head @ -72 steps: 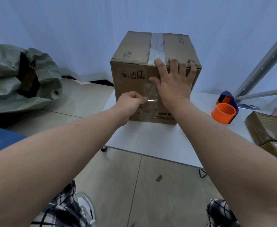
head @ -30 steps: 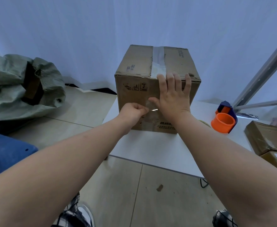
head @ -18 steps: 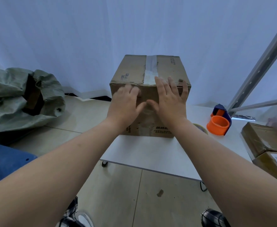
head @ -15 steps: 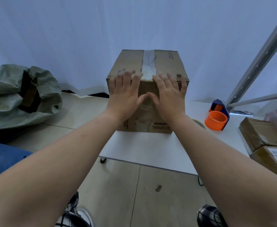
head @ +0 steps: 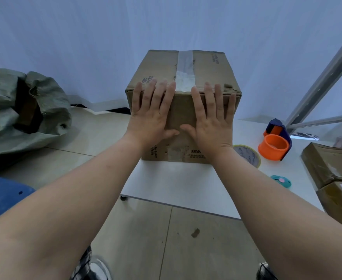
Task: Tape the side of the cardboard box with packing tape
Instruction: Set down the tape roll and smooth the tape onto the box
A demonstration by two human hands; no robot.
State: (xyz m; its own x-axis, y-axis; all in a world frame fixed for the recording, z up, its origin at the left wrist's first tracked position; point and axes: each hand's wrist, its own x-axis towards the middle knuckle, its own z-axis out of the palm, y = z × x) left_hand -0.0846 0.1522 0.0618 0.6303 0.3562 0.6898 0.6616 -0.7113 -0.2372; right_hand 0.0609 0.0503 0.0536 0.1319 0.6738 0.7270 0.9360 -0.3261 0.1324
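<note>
Pressing flat on cardboard box (head: 204, 69) front — left hand (head: 152, 118), right hand (head: 211, 122)

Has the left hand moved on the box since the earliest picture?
Yes. The left hand went from a pinch low on the cardboard box up to lie flat, fingertips at its top edge.

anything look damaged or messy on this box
Yes. On the cardboard box, the tape strip turns cloudy and wrinkled near the front top edge, and the top right corner has a small torn, lifted bit.
</note>
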